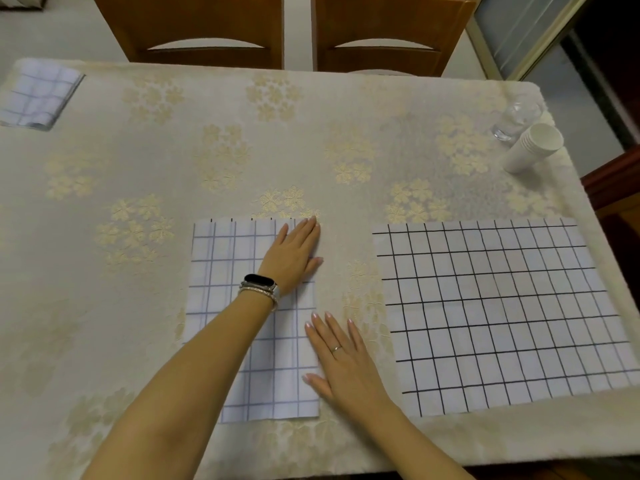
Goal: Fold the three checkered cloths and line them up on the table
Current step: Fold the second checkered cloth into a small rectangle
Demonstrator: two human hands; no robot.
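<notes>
Floral-embossed tablecloth (311,109); left hand (294,258), right hand (343,362) flat, fingers straight, along folded grid cloth (225,271) edge.

Desk (242,116), its top pale with gold flower clusters, carrying three checkered cloths.

A small folded blue-lined cloth (38,95) sits at the far left corner. Near the front edge a blue-checked cloth (235,299) lies in the middle as a tall narrow rectangle, and a black-grid cloth (495,313) lies spread flat to its right, apart from it. At the far right corner a stack of white paper cups (531,148) sits just beside a clear bottle (516,119). The right hand (341,355) lies flat on the desk against the blue-checked cloth's right edge.
</notes>
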